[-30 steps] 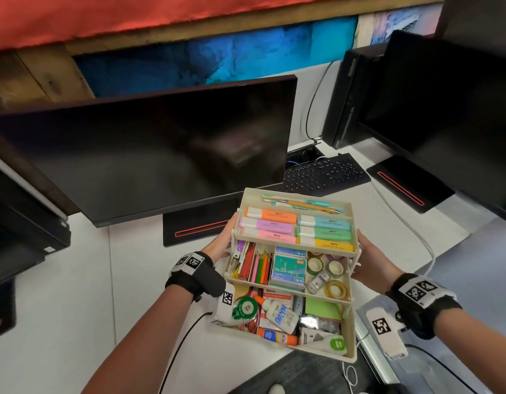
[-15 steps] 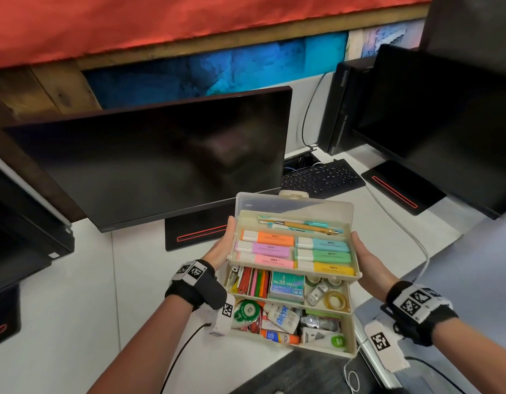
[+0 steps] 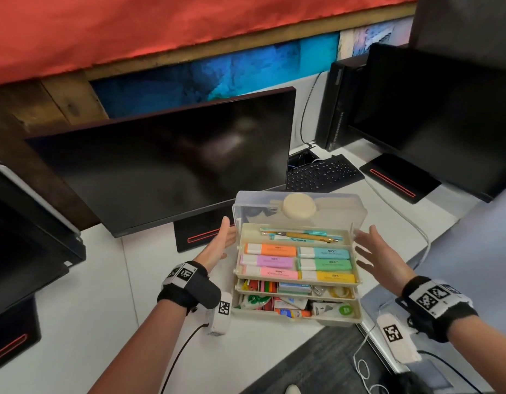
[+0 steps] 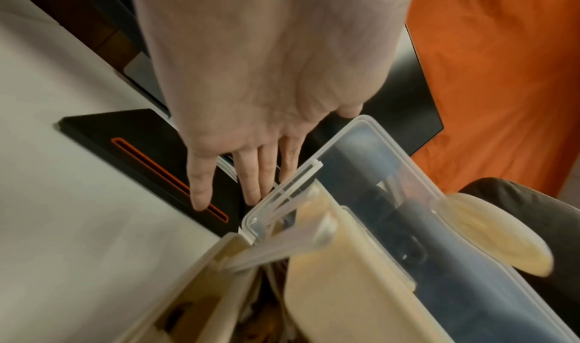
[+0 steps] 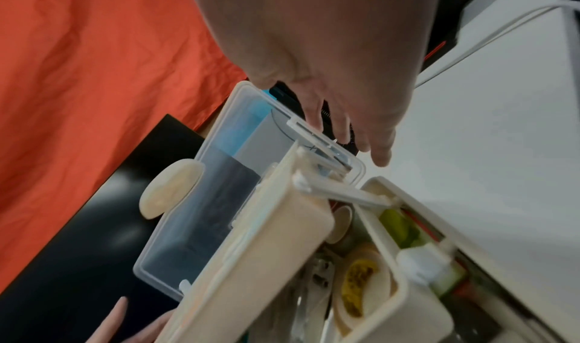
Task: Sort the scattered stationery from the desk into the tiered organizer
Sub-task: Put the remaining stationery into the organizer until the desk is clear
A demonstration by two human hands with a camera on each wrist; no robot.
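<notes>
While the tiered organizer (image 3: 298, 263) stands filled, left hand (image 3: 217, 245) and right hand (image 3: 379, 255) flank it, fingers straight.

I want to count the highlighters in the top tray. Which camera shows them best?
The head view: six highlighters lie in plain sight in the organizer's top tray, seen from above. Both wrist views catch only the tray's outer walls and clear lid edge-on, so no highlighter shows there.
</notes>
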